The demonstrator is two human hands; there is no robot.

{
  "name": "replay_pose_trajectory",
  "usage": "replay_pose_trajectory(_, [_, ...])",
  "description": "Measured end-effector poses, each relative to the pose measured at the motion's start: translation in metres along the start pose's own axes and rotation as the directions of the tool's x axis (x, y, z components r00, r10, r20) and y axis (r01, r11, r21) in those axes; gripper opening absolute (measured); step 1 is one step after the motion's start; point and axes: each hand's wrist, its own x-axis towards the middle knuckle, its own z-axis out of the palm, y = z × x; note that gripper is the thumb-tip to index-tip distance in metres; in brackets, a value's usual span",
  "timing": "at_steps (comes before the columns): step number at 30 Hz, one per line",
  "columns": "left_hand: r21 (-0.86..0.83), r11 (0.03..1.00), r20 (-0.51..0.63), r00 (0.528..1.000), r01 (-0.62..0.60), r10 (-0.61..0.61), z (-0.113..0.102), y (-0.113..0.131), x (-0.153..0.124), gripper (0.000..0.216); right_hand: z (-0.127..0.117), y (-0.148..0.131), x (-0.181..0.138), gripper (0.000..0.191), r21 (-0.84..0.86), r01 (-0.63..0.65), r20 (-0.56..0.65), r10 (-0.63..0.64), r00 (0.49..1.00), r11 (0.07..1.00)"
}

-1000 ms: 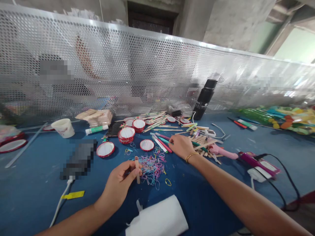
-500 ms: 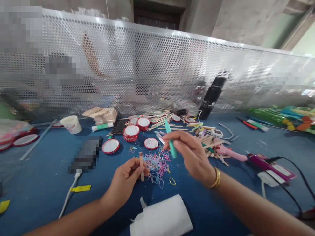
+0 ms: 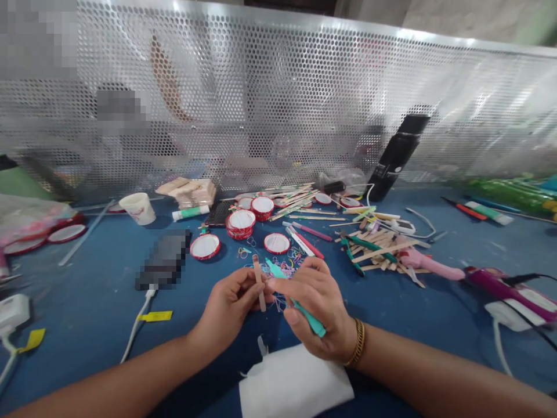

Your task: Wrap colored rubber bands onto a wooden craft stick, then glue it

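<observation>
My left hand [image 3: 228, 305] pinches a short wooden craft stick [image 3: 258, 278] upright; its top end is dark reddish-brown. My right hand [image 3: 319, 305] is closed around a teal marker [image 3: 312, 321], whose pointed end slants up toward the stick. Both hands are close together, the fingers of the right nearly meeting those of the left. Behind and below them lies a pile of small coloured rubber bands [image 3: 298, 255], partly hidden by the hands. A folded white cloth [image 3: 300, 383] rests just in front of me.
Red-rimmed round pieces [image 3: 205, 247] and a paper cup [image 3: 138, 209] stand behind on the blue table. A phone [image 3: 163, 261] lies left. Craft sticks with green-handled pliers [image 3: 354, 255] and a pink glue gun [image 3: 435, 264] are right. A perforated metal screen [image 3: 278, 98] and black bottle [image 3: 398, 157] are behind.
My right hand has come down and left with the teal marker, close to my left hand. The marker now tilts toward the stick. The view has dipped lower.
</observation>
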Motion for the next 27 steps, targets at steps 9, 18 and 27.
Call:
replay_pose_trajectory(9, [0.011,1.000,0.037,0.999,0.006,-0.006,0.0014,0.0027,-0.0002,0.025,0.0056,-0.0034,0.0033,0.016,-0.072,-0.058,-0.072,0.053,0.996,0.996])
replay_pose_trajectory(18, [0.076,0.997,0.021,1.000,0.011,-0.012,0.0009,-0.0005,0.0003,0.020,0.0058,-0.0012,0.0032,0.007,-0.109,-0.056,-0.017,0.055,0.998,0.993])
replay_pose_trajectory(27, [0.110,0.993,0.040,0.999,-0.032,0.028,-0.0006,-0.0029,0.0014,0.018,0.0086,-0.0011,0.0027,0.008,-0.102,-0.062,0.001,0.062,0.998,0.993])
